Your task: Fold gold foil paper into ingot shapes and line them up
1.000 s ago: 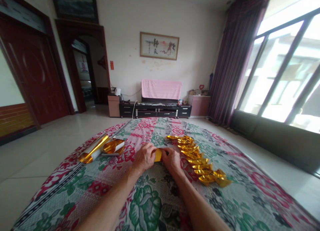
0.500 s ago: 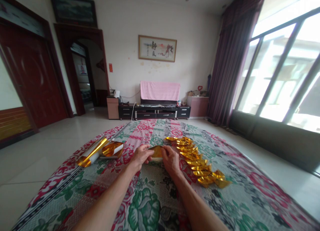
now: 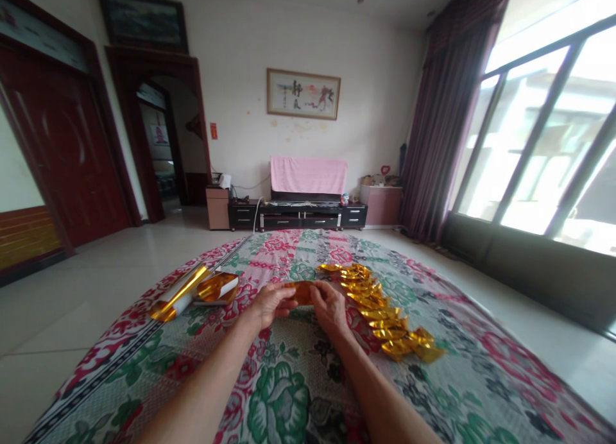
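Observation:
Between my two hands is a small piece of folded gold foil paper (image 3: 303,293), held just above the flowered cloth. My left hand (image 3: 273,304) pinches its left end between thumb and fingers. Its right end is gripped by my right hand (image 3: 330,305), close to the row of folded gold foil pieces (image 3: 370,299). Those shiny boat-shaped pieces overlap in a slanting line to the right. Off to the left lie loose sheets of gold foil paper (image 3: 217,286), curled, with white backs, beside a rolled gold sheet (image 3: 181,291).
A round table under a red, green and grey flowered cloth (image 3: 278,399) fills the foreground. Beyond it stands a low black cabinet (image 3: 301,221) with a pink cloth (image 3: 308,174) draped over something. Purple curtains (image 3: 433,129) and a large window are on the right.
The gold paper between my hands has tilted, its upper edge now rounded where it looked pointed before. Both hands stay in nearly the same place.

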The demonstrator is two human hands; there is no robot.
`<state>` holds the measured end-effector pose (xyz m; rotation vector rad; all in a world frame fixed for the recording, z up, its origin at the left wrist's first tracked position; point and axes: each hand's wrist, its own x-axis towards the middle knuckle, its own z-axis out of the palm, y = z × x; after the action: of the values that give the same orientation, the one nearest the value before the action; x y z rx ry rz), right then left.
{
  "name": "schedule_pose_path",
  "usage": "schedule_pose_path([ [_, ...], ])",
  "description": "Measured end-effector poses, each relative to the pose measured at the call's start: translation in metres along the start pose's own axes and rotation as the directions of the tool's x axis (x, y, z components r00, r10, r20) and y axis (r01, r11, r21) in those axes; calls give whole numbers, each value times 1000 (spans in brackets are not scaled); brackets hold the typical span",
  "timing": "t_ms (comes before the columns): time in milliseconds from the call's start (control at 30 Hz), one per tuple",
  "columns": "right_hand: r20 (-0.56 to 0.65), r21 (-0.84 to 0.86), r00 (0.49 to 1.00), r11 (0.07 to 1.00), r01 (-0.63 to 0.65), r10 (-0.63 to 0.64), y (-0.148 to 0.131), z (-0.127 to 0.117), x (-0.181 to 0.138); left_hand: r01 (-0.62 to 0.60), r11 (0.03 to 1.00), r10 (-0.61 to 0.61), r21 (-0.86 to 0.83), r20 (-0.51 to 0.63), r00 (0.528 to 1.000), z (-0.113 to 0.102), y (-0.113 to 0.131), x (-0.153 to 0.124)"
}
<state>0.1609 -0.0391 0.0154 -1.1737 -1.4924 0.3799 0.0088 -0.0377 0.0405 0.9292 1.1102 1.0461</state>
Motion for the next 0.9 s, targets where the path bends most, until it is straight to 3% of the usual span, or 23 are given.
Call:
schedule_pose_path([
  [200, -14, -33, 999, 999, -40, 39, 1, 0, 2, -63, 998, 63, -12, 14, 998, 0, -5, 3],
  [400, 145, 258, 981, 952, -166, 132, -2, 3, 0, -122, 992, 122, 8, 6, 992, -2, -8, 7],
  [533, 184, 382, 971, 899, -213, 152, -3, 2, 0, -131, 991, 130, 41, 36, 991, -1, -6, 4],
  [767, 156, 350, 976, 915, -199, 153, 2, 2, 0, -175, 981, 174, 79, 9, 985, 2, -7, 3],
  [900, 142, 299, 981, 939, -170, 133, 8, 2, 0, -249, 956, 262, 157, -68, 963, 5, -11, 7],
])
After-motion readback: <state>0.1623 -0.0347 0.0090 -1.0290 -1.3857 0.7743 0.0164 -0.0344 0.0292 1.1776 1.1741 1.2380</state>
